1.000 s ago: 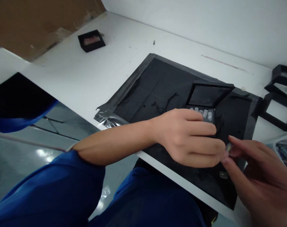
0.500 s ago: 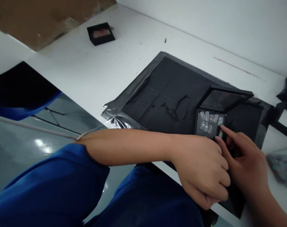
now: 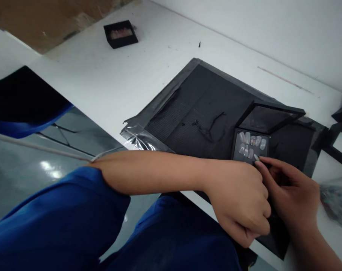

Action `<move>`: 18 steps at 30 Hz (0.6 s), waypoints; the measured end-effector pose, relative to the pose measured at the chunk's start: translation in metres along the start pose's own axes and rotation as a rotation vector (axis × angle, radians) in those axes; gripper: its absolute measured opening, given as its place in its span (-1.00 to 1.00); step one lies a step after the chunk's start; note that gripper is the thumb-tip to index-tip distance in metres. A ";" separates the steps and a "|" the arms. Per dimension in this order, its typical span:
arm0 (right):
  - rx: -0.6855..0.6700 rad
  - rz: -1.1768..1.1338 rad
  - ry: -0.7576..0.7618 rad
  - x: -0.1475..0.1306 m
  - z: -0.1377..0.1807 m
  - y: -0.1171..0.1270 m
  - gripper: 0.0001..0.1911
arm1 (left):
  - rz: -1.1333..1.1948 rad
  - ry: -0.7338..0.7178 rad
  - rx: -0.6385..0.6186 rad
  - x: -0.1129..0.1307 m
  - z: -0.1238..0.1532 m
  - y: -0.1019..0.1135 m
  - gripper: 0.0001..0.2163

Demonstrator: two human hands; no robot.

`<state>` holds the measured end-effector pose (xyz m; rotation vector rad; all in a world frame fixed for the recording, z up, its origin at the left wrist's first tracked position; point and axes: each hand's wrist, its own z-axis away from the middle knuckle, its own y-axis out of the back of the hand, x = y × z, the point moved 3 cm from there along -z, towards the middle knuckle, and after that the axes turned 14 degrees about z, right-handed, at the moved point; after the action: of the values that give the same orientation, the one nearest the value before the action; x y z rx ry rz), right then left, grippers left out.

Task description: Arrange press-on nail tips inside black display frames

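Note:
A black hinged case [image 3: 233, 148] lies with its lid raised, and pale decorated press-on nails [image 3: 252, 140] sit in rows inside it. Over its front right corner, my right hand [image 3: 292, 192] pinches a small press-on nail [image 3: 256, 157] between thumb and forefinger; its other fingers are curled. My left hand [image 3: 238, 201] is closed in a fist, back of the hand up, just in front of the case. Whatever its fingers hold, if anything, is hidden beneath. The case rests on a black ribbed mat [image 3: 182, 124].
On the white table [image 3: 108, 94], a second black box [image 3: 120, 34] with pinkish pieces stands at the far left. Black frames [image 3: 340, 141] and a clear plastic bag [image 3: 336, 203] are at the right. Black thread [image 3: 209, 131] lies on the mat. A chair [image 3: 26, 101] stands beyond the left edge.
My right hand's thumb and forefinger have come together on a press-on nail and lifted it slightly from the lower right of the case. My left fist stays nearly in place.

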<state>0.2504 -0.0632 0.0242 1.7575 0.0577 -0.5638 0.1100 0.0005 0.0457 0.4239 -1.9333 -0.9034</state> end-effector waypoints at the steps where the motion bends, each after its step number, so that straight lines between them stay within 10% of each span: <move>1: 0.006 0.007 -0.012 0.000 -0.001 -0.001 -0.70 | 0.004 0.006 0.007 -0.001 0.000 -0.001 -0.68; 12: 0.009 0.113 0.022 -0.006 -0.009 0.001 -0.70 | -0.002 -0.044 0.237 -0.003 0.003 -0.005 -0.71; 18: 0.002 0.088 -0.021 -0.008 -0.010 0.005 -0.66 | -0.006 -0.053 0.162 -0.001 0.001 -0.006 -0.66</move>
<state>0.2484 -0.0535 0.0338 1.7473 -0.0344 -0.5185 0.1098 -0.0026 0.0400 0.5050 -2.0634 -0.7716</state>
